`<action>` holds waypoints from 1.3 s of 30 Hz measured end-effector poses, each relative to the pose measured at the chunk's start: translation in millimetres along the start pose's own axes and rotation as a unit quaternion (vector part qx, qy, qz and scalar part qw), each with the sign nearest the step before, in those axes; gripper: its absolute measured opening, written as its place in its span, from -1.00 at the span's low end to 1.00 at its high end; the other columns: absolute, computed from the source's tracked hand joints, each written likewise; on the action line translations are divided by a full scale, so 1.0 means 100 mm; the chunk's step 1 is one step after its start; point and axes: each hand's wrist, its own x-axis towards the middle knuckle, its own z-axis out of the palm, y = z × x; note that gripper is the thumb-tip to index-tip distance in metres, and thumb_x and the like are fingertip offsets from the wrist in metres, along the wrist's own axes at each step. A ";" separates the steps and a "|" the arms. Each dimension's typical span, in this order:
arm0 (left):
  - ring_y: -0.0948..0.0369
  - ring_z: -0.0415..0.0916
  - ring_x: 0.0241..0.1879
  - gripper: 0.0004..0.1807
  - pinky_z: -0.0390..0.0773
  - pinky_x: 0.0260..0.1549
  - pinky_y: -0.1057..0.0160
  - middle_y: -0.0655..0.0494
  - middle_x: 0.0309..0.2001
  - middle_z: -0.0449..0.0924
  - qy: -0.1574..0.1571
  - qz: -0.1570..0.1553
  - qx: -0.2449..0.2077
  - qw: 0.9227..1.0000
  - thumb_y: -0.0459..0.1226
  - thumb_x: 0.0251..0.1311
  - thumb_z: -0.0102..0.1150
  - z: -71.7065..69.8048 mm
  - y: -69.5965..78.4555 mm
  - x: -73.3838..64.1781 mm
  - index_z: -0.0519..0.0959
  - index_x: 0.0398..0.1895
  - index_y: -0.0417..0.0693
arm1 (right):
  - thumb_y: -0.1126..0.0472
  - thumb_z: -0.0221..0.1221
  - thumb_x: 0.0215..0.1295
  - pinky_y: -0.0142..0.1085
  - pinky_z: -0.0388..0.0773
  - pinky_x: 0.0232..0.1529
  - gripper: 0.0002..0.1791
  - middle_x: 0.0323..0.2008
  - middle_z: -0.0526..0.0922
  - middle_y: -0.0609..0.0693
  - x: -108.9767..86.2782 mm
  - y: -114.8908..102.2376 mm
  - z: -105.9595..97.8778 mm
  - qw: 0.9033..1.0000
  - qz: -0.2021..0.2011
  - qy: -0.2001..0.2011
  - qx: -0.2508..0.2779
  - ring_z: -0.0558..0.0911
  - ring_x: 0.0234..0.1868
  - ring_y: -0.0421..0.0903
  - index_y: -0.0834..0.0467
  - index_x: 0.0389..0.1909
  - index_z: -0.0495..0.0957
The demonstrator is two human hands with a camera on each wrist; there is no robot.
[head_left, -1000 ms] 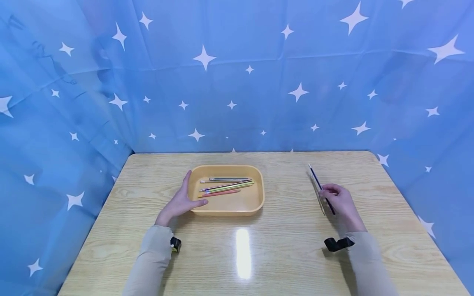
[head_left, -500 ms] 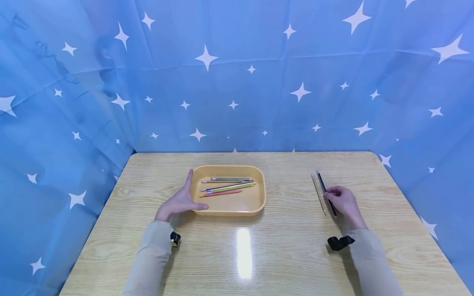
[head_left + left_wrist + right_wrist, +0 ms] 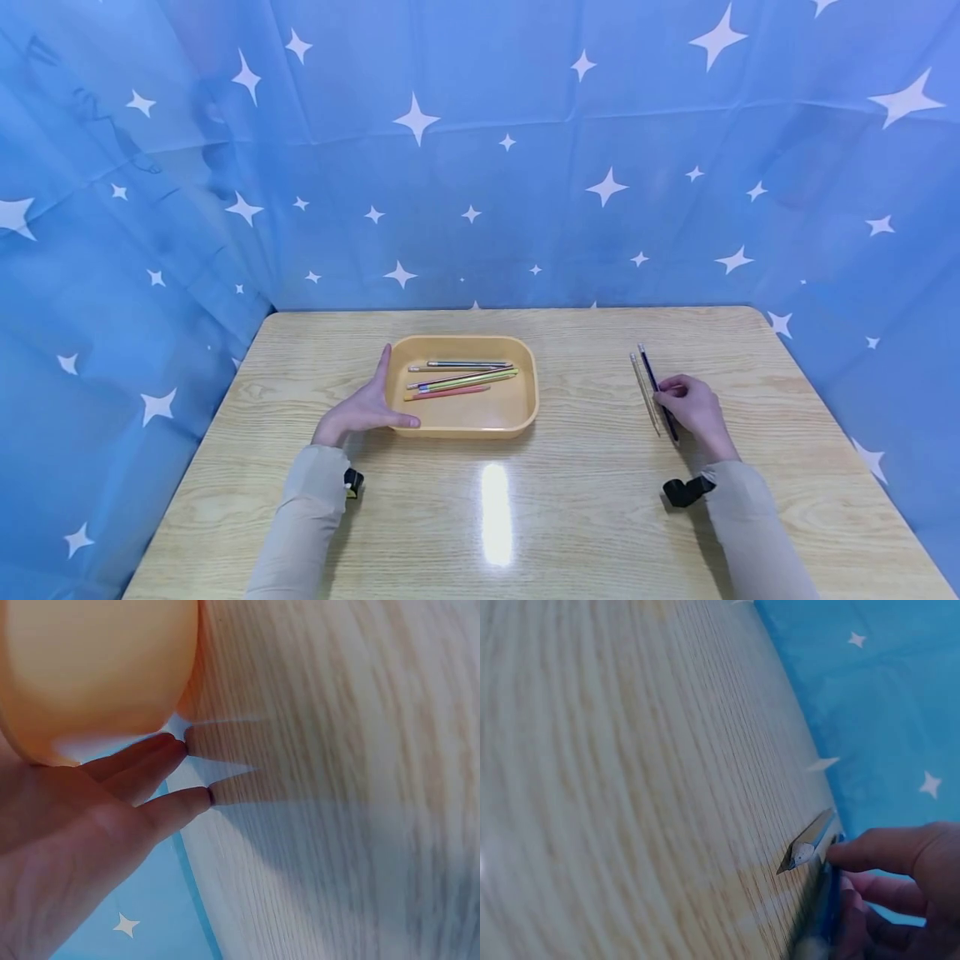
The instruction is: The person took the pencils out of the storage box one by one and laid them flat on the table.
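Note:
At the left end of a tan plastic tray (image 3: 457,432), my left hand (image 3: 364,410) rests with fingers spread. Its thumb lies at the near rim and its straight fingers reach along the left side, as the left wrist view shows. Several pencils (image 3: 468,380), green, red and dark, lie inside the tray. To the right, my right hand (image 3: 694,410) pinches a dark blue pencil (image 3: 647,367) between thumb and fingers. A gold-toned pencil (image 3: 642,390) lies on the table just left of it, nearly parallel. In the right wrist view this second pencil's sharpened tip (image 3: 802,853) shows beside the thumb.
A light wood-grain table (image 3: 581,492) carries everything, with a bright light reflection near its front. Blue cloth (image 3: 517,192) with white stars hangs behind and at both sides. A black wrist camera mount (image 3: 686,492) sits at the right sleeve, another at the left.
My right hand has brought the dark blue pencil slightly right and nearer, from overlapping the gold-toned pencil to lying alongside it. My left hand stays at the tray.

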 end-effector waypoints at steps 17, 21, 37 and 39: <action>-0.19 0.23 0.26 0.48 0.21 0.23 -0.18 -0.35 0.45 -0.05 0.045 -0.005 0.037 0.998 -0.08 -0.17 0.57 0.05 -0.07 -0.05 -0.48 0.52 -0.02 | 0.24 0.11 0.37 -0.35 0.49 -0.42 -0.71 -0.22 0.57 0.20 -0.06 -0.25 0.01 0.997 -0.074 0.018 0.014 0.58 -0.28 0.01 0.39 -0.05 0.53; -0.20 0.25 0.25 0.47 0.23 0.21 -0.18 -0.37 0.45 -0.06 0.043 -0.010 0.047 0.998 -0.05 -0.15 0.55 0.06 -0.05 -0.05 -0.51 0.52 0.03 | 0.25 0.12 0.37 -0.36 0.46 -0.42 -0.74 -0.25 0.58 0.17 -0.08 -0.40 0.08 0.994 -0.105 0.001 0.031 0.54 -0.28 0.00 0.38 -0.07 0.55; -0.18 0.26 0.25 0.50 0.25 0.21 -0.14 -0.37 0.45 -0.10 0.049 -0.008 0.038 0.998 -0.02 -0.15 0.55 0.08 -0.07 -0.06 -0.54 0.50 -0.05 | 0.35 0.17 0.31 -0.22 0.56 -0.27 -0.86 -0.35 0.64 0.05 -0.02 -0.97 0.52 0.977 -0.203 -0.047 0.052 0.61 -0.31 -0.02 0.33 -0.17 0.59; -0.18 0.26 0.25 0.49 0.26 0.20 -0.14 -0.38 0.45 -0.09 0.050 -0.011 0.040 0.998 -0.02 -0.15 0.55 0.08 -0.06 -0.07 -0.54 0.50 -0.04 | 0.37 0.17 0.30 -0.19 0.57 -0.25 -0.87 -0.36 0.64 0.05 -0.02 -1.08 0.57 0.976 -0.205 -0.039 0.062 0.61 -0.31 -0.02 0.32 -0.18 0.59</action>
